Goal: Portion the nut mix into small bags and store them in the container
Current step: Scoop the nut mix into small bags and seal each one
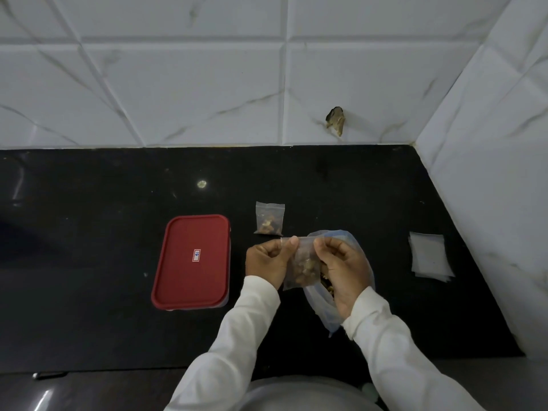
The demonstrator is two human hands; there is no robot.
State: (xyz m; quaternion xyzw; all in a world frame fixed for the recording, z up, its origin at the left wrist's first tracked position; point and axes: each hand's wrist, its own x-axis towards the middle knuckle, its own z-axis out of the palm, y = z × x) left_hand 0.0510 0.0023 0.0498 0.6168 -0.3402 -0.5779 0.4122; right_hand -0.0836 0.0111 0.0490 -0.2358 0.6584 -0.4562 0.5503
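Pinching small bag point(302, 264) top in left hand point(267, 259) and right hand point(344, 268); lid point(192, 277) labelled 61

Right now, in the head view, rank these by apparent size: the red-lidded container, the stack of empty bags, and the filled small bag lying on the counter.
1. red-lidded container, clearly largest
2. stack of empty bags
3. filled small bag, smallest
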